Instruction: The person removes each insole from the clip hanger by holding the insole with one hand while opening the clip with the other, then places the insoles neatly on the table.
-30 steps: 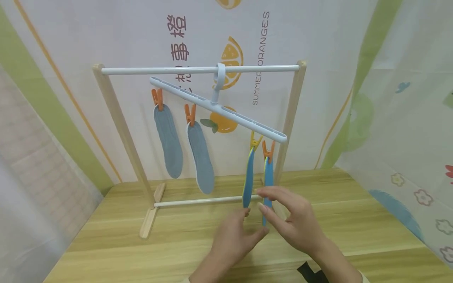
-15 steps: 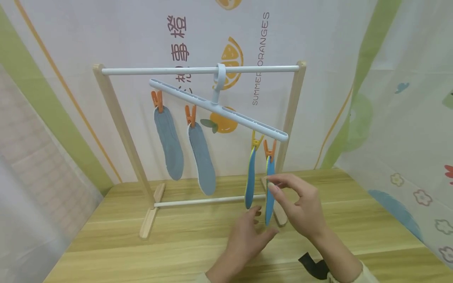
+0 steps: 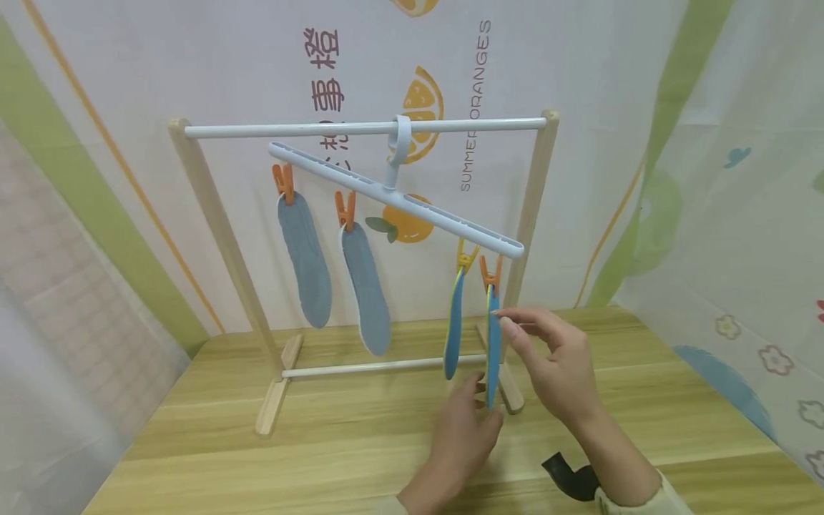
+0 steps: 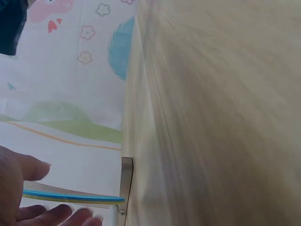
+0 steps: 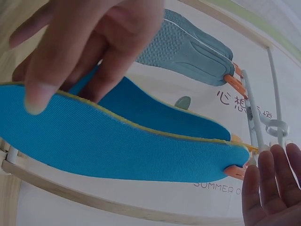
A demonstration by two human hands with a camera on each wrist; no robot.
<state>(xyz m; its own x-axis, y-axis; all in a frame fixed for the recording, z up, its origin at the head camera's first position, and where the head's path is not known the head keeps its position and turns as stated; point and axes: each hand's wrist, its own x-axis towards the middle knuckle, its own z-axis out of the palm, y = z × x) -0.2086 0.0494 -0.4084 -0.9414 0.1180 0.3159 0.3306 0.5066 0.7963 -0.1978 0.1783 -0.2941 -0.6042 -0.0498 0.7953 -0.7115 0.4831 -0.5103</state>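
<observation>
Two blue insoles with yellow edges hang at the hanger's right side. The outer blue insole (image 3: 493,350) hangs from an orange clip (image 3: 491,274); the inner insole (image 3: 453,329) from a yellow clip (image 3: 466,256). My left hand (image 3: 460,429) is around the outer insole's lower end, thumb and fingers on opposite sides. In the left wrist view a gap shows between its thumb (image 4: 35,168) and the insole; firm contact is unclear. My right hand (image 3: 560,357) is beside the same insole's upper part, fingertips close to its edge. Its fingers (image 5: 277,179) look fairly straight in the right wrist view.
The white hanger (image 3: 389,189) tilts down to the right from the rack's white top bar (image 3: 290,131). Two grey-blue insoles (image 3: 305,265) hang from orange clips at its left. Wooden posts (image 3: 225,243) stand on the table (image 3: 322,443). A black strap (image 3: 569,479) lies by my right wrist.
Both hands have moved rightward, and my right hand has risen along the outer blue insole. That insole has swung slightly right. My left thumb and fingers have come closer around its lower end.
</observation>
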